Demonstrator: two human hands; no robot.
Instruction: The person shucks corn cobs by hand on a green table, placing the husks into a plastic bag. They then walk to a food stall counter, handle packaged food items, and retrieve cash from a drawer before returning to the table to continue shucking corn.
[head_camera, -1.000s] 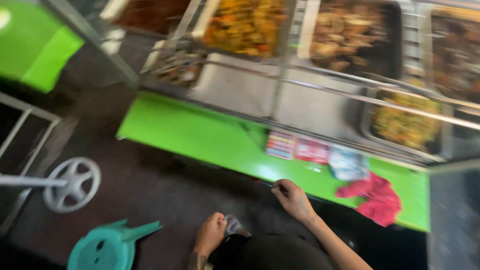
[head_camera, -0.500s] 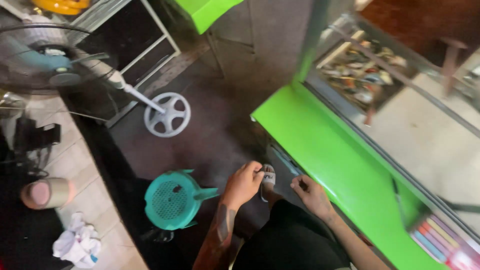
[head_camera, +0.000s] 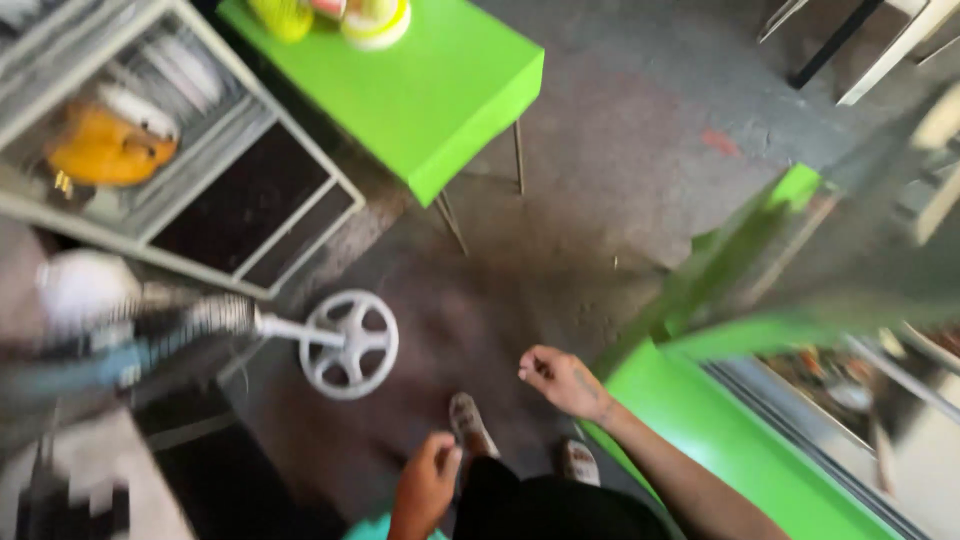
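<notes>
Low in the frame, the left hand (head_camera: 425, 483) curls loosely, empty; right hand (head_camera: 562, 380) half-closed, holding nothing, beside the green tabletop (head_camera: 730, 450).

Bare forearms, dark trousers (head_camera: 545, 510), light patterned sandals (head_camera: 470, 425) on both feet.

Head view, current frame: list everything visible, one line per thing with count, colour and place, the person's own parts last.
Table: one, bright green, top centre-left.
Bowls: a few, yellow-green, at the table's far end, cut off by the frame.
Rack: one, grey-white metal, upper left, holding plates and an orange thing.
Fan base: one, white, round, on the floor, left of centre.
Counter: one, green, lower right, beside blurred food trays.
Floor: dark grey concrete.
Feet: two, in sandals, bottom centre.
Left hand: loosely curled, bottom centre; contents unclear.
Right hand: curled, near the counter's edge.
</notes>
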